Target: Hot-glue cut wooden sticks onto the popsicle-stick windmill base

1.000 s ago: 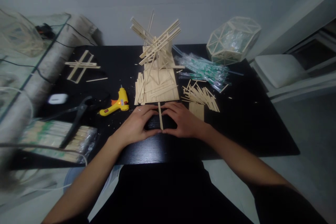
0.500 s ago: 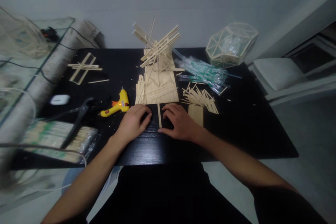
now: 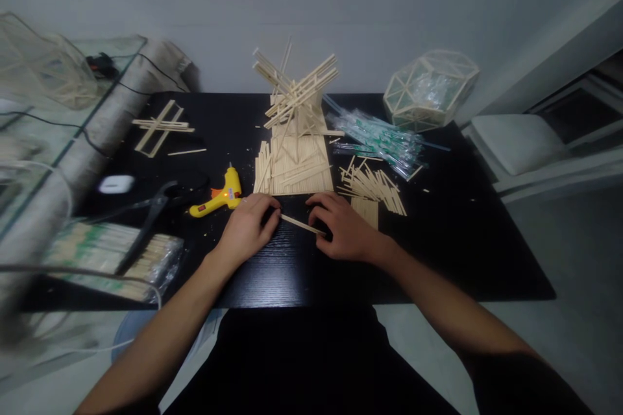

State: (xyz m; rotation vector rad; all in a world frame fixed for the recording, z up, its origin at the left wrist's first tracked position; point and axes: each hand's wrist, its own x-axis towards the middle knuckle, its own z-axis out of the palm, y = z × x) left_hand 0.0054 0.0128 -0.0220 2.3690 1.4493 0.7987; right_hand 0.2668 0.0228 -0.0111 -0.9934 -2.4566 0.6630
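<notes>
A thin wooden stick (image 3: 302,224) runs slantwise between my hands, just above or on the black tabletop. My right hand (image 3: 344,228) has its thumb and fingers closed around the stick's right end. At the other end, the curled fingertips of my left hand (image 3: 249,224) pinch or press the tip. Just beyond my hands lies a flat panel of glued sticks (image 3: 304,168) with loose sticks on it. Behind rises a windmill-like stick model (image 3: 296,97) with crossed blades. A yellow glue gun (image 3: 219,194) lies against the left hand's far side, its switch glowing orange.
Short cut sticks (image 3: 377,187) and a small stick panel (image 3: 366,211) lie right of my hands. Behind them are plastic-wrapped sticks (image 3: 377,136) and a polyhedral frame (image 3: 431,89). Pliers (image 3: 150,220), a stick pack (image 3: 102,259), a white case (image 3: 117,184) and a crossed-stick piece (image 3: 163,126) lie left.
The stick has turned from pointing away from me to lying crosswise between my hands. My right hand has shifted slightly right, while the left has stayed nearly in place.
</notes>
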